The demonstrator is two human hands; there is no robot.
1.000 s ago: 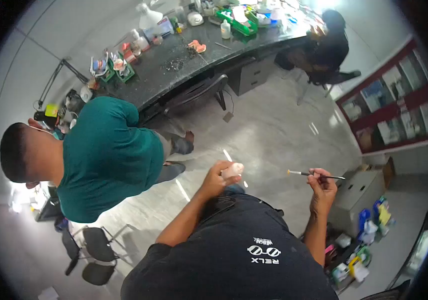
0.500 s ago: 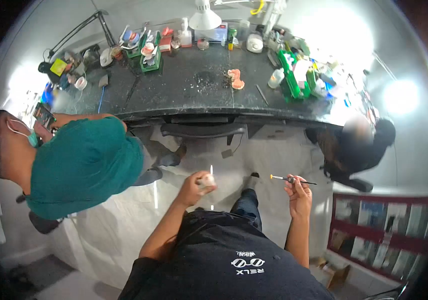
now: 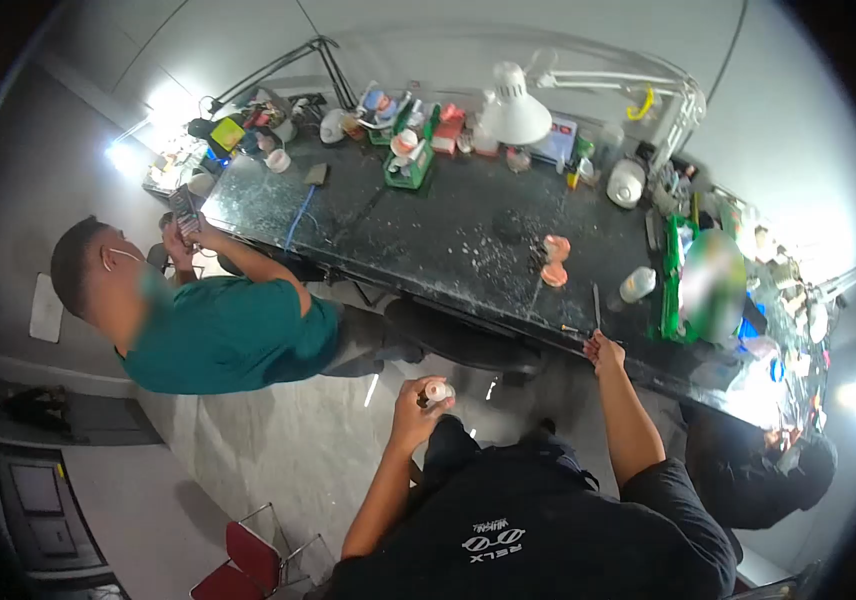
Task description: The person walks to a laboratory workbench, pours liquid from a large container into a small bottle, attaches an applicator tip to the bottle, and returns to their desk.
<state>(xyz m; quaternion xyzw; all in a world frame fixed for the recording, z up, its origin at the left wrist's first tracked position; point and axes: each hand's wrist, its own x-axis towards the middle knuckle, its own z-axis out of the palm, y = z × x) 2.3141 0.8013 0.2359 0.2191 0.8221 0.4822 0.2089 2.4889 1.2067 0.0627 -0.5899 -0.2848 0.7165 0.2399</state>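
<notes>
My left hand (image 3: 414,412) is closed around a small whitish bottle (image 3: 437,391), held above the floor in front of my body. Farther right, my right hand (image 3: 603,352) reaches to the front edge of the dark workbench (image 3: 428,235), its fingers closed on a thin brush (image 3: 572,330). Just beyond that hand lies a narrow metal tool (image 3: 596,303) on the bench. Pink-orange dental models (image 3: 554,262) lie behind it, and a white bottle (image 3: 638,285) stands to the right.
A person in a green shirt (image 3: 233,335) stands at the left holding a phone. Another person in dark clothes (image 3: 763,470) is at the right. A chair (image 3: 463,335) is against the bench. Green trays (image 3: 678,280), a white lamp (image 3: 515,118) and a red chair (image 3: 251,555) are around.
The view has turned and come closer to the bench. My right hand has moved forward with the brush to the bench edge. My left hand still holds the small bottle.
</notes>
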